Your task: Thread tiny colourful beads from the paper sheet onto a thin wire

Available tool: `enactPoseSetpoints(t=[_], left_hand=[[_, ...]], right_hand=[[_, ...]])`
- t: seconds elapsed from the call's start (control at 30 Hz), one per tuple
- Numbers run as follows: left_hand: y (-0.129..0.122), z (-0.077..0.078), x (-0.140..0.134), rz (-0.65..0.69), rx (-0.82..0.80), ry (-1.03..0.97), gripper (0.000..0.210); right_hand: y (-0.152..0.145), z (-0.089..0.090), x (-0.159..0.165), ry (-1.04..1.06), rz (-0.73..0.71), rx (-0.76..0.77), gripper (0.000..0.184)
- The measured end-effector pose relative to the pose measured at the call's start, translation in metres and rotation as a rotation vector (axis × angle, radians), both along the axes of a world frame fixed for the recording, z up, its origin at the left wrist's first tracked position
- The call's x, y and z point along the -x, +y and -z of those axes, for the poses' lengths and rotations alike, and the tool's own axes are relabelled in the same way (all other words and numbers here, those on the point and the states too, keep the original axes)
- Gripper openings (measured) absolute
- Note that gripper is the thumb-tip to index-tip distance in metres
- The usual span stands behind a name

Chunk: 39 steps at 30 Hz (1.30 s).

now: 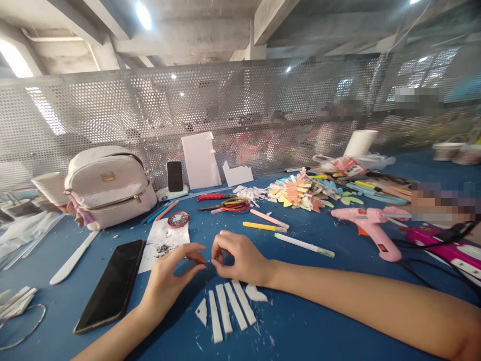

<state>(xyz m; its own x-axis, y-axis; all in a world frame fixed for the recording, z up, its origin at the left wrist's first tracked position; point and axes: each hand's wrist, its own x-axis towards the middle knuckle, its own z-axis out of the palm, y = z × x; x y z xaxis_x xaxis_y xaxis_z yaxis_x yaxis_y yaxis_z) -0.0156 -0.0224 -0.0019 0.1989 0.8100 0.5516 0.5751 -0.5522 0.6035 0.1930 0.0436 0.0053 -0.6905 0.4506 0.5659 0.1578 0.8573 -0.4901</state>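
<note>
My left hand and my right hand meet fingertip to fingertip just above the blue table. Both pinch something very small between thumb and forefinger; what it is cannot be made out. Right below the hands lie several white foam strips side by side, with a small white triangle at their left end and an odd-shaped scrap at the right.
A black phone lies left of my left hand, beside white paper with beads. Further back: pale backpack, scissors, coloured paper scraps, pens, a pink glue gun. A perforated metal screen bounds the table.
</note>
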Motion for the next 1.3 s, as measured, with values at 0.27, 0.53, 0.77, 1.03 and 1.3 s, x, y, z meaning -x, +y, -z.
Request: enactPoseSetpoints(t=[0.27,0.53,0.77,1.03,1.3], left_hand=[[-0.0014,0.0016,0.0005,0.008,-0.023,0.003,0.032],[-0.0005,0.001,-0.0004,0.011,-0.026,0.001,0.028],[-0.0004,0.0007,-0.0004,-0.004,-0.022,-0.001,0.028],[-0.0024,-0.002,-0.0013,-0.01,0.016,-0.003,0.025],[-0.0007,-0.0008,-0.0012,0.006,0.001,-0.014,0.026]], right_hand=[[0.0007,0.0023,-0.0001,-0.021,0.016,-0.073,0.013],[0.0004,0.0018,0.0001,-0.033,0.021,-0.096,0.015],[0.0017,0.002,-0.0002,-0.033,0.012,-0.088,0.014],[0.0006,0.0011,0.0007,-0.036,0.021,-0.098,0.014],[0.0005,0.0003,0.0007,-0.033,0.015,-0.091,0.013]])
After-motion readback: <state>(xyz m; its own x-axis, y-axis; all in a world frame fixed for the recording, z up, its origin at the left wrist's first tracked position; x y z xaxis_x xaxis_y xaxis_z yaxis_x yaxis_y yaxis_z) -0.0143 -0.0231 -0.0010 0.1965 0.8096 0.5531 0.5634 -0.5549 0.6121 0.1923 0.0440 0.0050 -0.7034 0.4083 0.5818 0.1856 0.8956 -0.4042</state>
